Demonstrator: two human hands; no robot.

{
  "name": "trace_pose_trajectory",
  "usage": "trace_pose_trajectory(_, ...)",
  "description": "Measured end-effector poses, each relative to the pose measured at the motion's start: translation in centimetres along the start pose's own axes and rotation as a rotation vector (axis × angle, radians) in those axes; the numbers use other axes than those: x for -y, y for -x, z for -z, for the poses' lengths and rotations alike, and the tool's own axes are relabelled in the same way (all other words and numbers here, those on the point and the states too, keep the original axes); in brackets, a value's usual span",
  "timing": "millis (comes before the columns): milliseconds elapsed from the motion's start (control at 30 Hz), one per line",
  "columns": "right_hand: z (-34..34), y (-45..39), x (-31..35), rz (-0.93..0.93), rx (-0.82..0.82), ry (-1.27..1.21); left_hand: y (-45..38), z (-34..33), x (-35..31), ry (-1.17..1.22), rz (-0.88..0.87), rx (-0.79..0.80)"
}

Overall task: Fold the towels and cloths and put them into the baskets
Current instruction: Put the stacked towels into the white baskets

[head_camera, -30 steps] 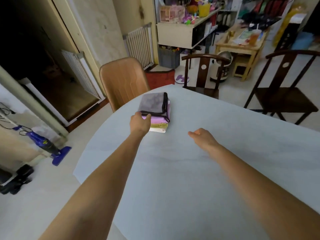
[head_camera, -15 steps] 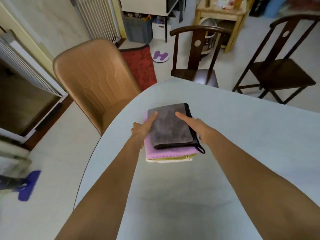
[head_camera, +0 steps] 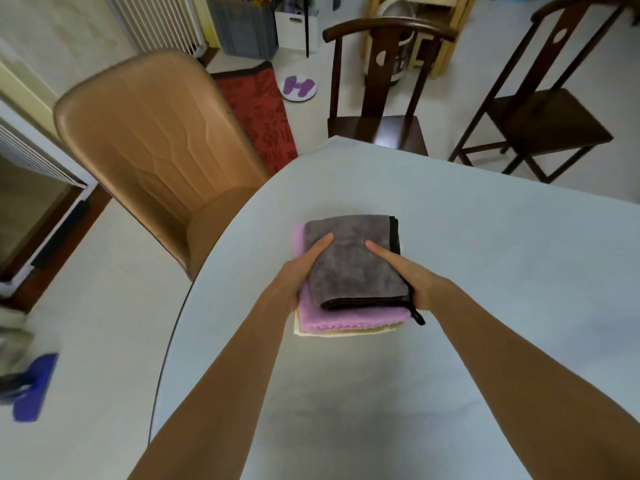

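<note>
Both hands are on the stack of 3 folded cloths, which sits near the rounded left edge of the pale counter (head_camera: 450, 237). The left hand (head_camera: 298, 271) grips the stack's left side, thumb laid flat on the grey cloth (head_camera: 353, 265) on top, and its fingers are tucked out of sight under the pile, so whether they are spread I cannot tell. The right hand (head_camera: 412, 282) clasps the right side the same way, thumb stretched over the grey fabric, fingers hidden beneath. Under the grey one lies the purple cloth (head_camera: 346, 317), poking out at the left and front, and below that the cream cloth (head_camera: 332, 332) shows only a thin front edge. A black loop (head_camera: 417, 315) dangles from the grey cloth's near right corner. A tan chair (head_camera: 152, 140) stands just beside the counter on the left, and 2 dark wooden chairs (head_camera: 377, 126) stand at the far side.
</note>
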State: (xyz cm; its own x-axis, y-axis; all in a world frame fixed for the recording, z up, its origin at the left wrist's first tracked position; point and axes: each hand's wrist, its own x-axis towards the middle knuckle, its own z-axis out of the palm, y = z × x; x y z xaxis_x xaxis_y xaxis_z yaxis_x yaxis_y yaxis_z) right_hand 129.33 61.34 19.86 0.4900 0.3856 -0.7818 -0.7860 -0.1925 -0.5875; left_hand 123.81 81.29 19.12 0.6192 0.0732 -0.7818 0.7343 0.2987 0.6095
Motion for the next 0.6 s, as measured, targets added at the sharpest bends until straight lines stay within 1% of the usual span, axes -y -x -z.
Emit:
trace_pose_trajectory(67, -0.1, 1.0, -1.2, -0.004, 0.0, -0.048, 1.1, -0.2, 0.3, -0.019, 0.029, 0.062)
trace_pose_trajectory(167, 0.0, 3.4, -3.2, -0.025, 0.016, -0.126, 2.3, -0.6, 1.3, -0.05, 0.05, 0.102)
trace_pose_trajectory(267, 2.4, 7.4, -6.6, -0.004, -0.007, -0.228, 4.1, -3.6, 3.1, -0.129, 0.119, 0.229)
trace_pose_trajectory(400, 7.5, 13.6, -13.2, 0.012, -0.09, -0.375, 6.3, -10.7, 7.8, -0.218, 0.13, 0.368)
trace_pose_trajectory(533, 12.8, 22.0, -20.8, 0.064, -0.219, -0.497, 9.6, -19.3, 13.8, -0.307, 0.183, 0.551)
trace_pose_trajectory(567, 14.3, 25.1, -23.4, 0.082, -0.261, -0.552, 11.1, -22.2, 16.1, -0.355, 0.176, 0.604)
trace_pose_trajectory(600, 15.5, 27.4, -25.4, 0.103, -0.291, -0.577, 12.3, -24.5, 17.7, -0.395, 0.162, 0.623)
